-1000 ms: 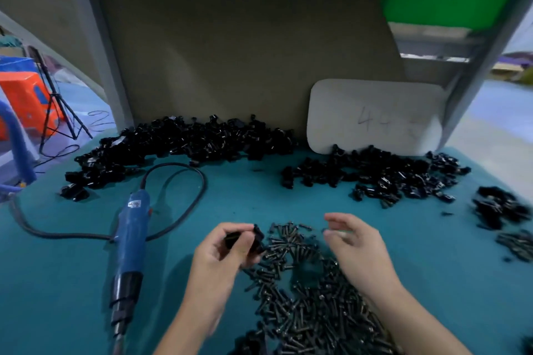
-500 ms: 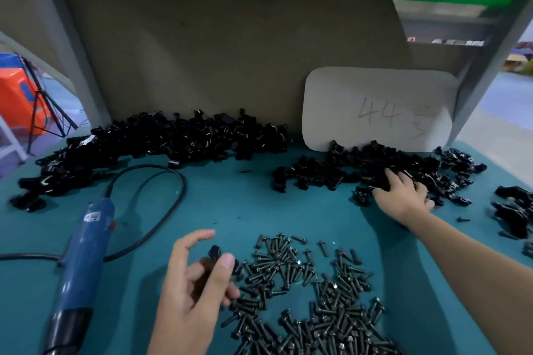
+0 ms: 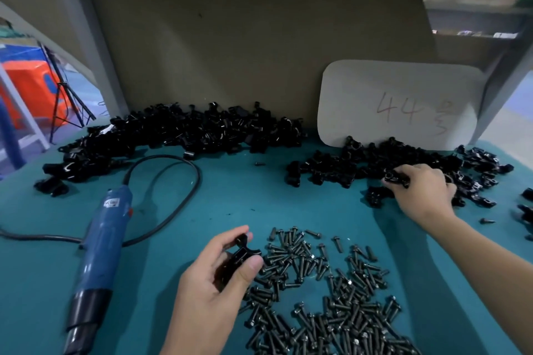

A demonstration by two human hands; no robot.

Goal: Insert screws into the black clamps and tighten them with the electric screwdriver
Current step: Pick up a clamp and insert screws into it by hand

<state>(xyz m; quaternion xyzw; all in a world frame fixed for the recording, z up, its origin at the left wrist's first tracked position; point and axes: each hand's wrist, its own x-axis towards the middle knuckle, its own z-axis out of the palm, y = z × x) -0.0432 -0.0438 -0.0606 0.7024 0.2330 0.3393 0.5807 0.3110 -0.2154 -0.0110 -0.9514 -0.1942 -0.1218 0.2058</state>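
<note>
Hands: two, bare, both over the teal surface.

Left hand: positioned near the front edge, just left of the screw heap. The grip is clamped on one black clamp, with the thumb on the near side and the index finger curled over the far end. The clamp is held above the surface, at the heap's left margin.

Right hand: extended toward the back right corner, resting on the right clamp pile. The grip is closed on a second clamp, pinched at the fingertips on the front left of that pile. Whether this clamp is clear of the pile cannot be told.

Screw heap: loose dark screws, spread from the centre of the surface to the front edge, between the two forearms.

Electric screwdriver: blue body, black nose. It lies flat near the left edge with the nose toward the front edge, apart from both hands. Its cable loops toward the back, returns past the body and runs off the left edge.

Left clamp pile: runs along the back edge from the left corner to the centre, against the brown board.

White card: leans behind the right clamp pile and is marked "44" in red.

Stray screw: lies alone between the two clamp piles.
</note>
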